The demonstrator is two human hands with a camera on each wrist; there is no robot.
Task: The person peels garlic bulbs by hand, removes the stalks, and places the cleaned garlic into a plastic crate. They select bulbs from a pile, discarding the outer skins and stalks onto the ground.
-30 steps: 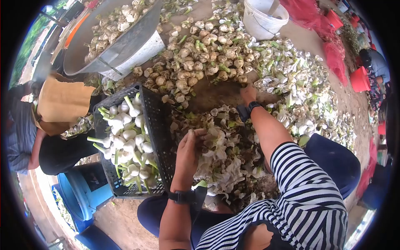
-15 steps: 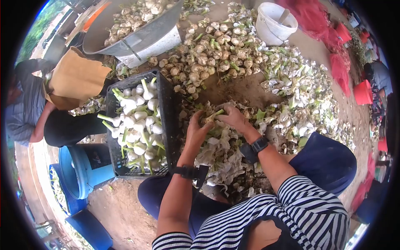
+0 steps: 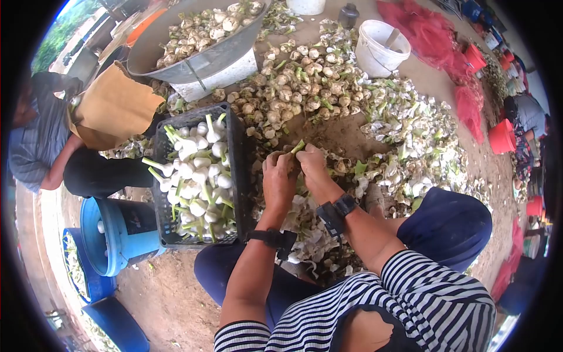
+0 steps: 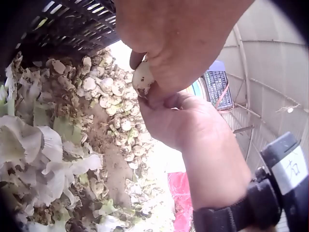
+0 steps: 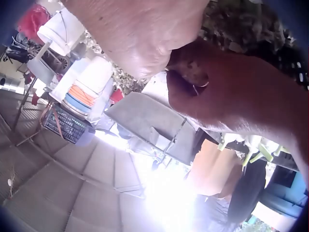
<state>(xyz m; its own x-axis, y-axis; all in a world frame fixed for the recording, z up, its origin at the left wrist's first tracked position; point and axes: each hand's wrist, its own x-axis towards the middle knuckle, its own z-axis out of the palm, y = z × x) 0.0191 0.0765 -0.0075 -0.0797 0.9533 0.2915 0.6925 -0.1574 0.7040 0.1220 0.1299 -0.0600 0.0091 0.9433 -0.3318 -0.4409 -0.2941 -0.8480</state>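
Note:
In the head view both hands meet over the peel heap. The left hand [image 3: 279, 183] grips a garlic bulb whose green stem [image 3: 298, 146] sticks up between the hands. Against it, the right hand [image 3: 315, 170] has its fingers curled at the stem. The left wrist view shows part of the pale, soil-marked bulb [image 4: 143, 79] between the hands; the fingertips are mostly hidden. Left of the hands, a black crate [image 3: 238, 176] holds white bulbs [image 3: 198, 174] with green stems. Unpeeled bulbs [image 3: 293, 82] lie in a pile beyond the hands.
A metal basin [image 3: 205, 64] of bulbs stands at the back left, a white bucket [image 3: 375, 58] at the back. Peelings [image 3: 422, 135] cover the ground at right. Another person [image 3: 44, 141] sits at left, near a blue bucket [image 3: 99, 234].
The right hand has come back from the bulb pile to the left hand, and a stemmed bulb is now between them. Lately both hands have drawn closer together. The head view has shifted.

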